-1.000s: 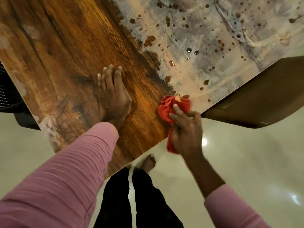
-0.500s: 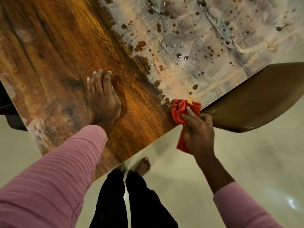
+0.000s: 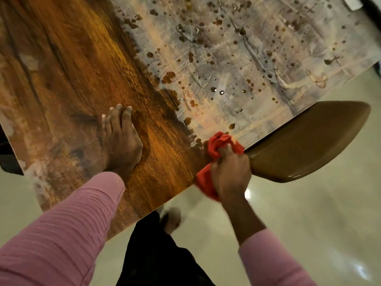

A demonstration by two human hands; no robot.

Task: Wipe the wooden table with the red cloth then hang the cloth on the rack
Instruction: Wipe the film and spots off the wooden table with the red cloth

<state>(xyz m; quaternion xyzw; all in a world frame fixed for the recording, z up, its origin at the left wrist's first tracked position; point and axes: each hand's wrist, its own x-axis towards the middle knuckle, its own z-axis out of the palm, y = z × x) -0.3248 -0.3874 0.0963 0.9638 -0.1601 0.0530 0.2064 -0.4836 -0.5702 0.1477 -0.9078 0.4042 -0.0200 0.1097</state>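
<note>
A pale, glossy tiled floor (image 3: 309, 223) is seen below and to the right, and small bright glints of overhead light are reflected in it. A brown chair (image 3: 305, 145) with a smooth, rounded seat is tucked against the near right edge of the table, its seat partly hidden under that edge. At the far left, beside the table's left edge, a dark piece of furniture (image 3: 8, 159) is glimpsed, too little of it being shown to be identified. At the top right corner a small pale object (image 3: 353, 3) is cut off by the frame.

Right hand (image 3: 231, 174) grips red cloth (image 3: 216, 145) at wooden table (image 3: 72, 69) edge.
</note>
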